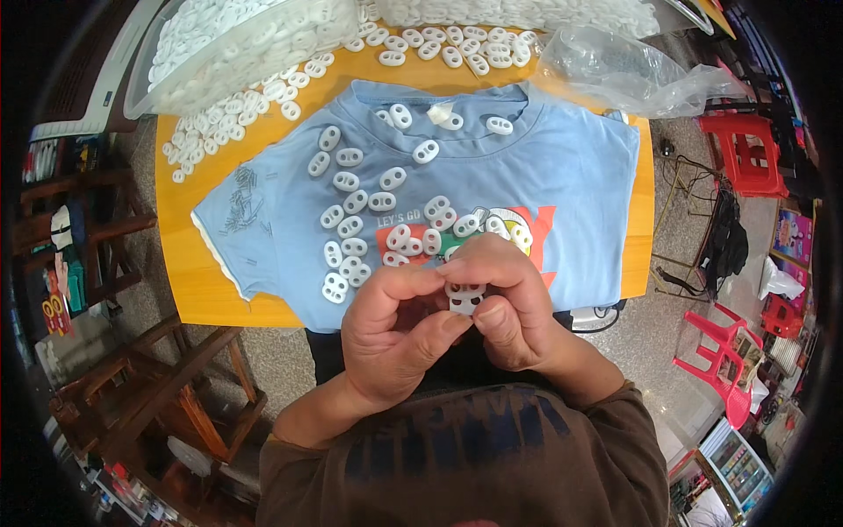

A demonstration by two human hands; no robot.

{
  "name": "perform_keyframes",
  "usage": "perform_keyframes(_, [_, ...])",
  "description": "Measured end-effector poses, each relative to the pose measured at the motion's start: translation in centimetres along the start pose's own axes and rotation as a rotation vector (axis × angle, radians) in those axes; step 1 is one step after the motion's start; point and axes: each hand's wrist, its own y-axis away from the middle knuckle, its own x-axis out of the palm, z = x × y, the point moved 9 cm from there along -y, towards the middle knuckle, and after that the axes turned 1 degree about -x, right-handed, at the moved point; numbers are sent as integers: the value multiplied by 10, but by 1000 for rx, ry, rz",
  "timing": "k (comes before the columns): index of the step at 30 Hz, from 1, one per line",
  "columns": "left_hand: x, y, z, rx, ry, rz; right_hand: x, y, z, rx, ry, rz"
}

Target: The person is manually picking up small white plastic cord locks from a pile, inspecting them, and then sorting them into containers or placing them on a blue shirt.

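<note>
My left hand [395, 338] and my right hand [509, 303] meet in front of my chest, both pinching one small white plastic piece with two holes [464, 299]. Just beyond them a light blue t-shirt [580, 184] lies spread on an orange table [198, 281]. Several more white two-hole pieces [351, 202] lie scattered over the shirt, mostly on its left and middle. A small pile of thin metal pins [241, 202] rests on the shirt's left sleeve.
A clear plastic bin [246, 44] full of white pieces stands at the table's back left, with loose pieces [211, 123] spilled beside it. A crumpled clear bag [615, 70] lies at the back right. Wooden chairs [167, 386] stand left, red plastic stools [746, 149] right.
</note>
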Motion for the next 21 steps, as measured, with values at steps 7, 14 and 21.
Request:
perform_keyframes(7, [-3, 3, 0, 26, -50, -15, 3, 4, -5, 13, -20, 11])
perform_keyframes(14, [-3, 7, -4, 83, -96, -17, 7, 3, -2, -7, -107, -68])
perform_keyframes(21, [-3, 8, -7, 94, -137, -16, 11, 5, -3, -50, -124, -91])
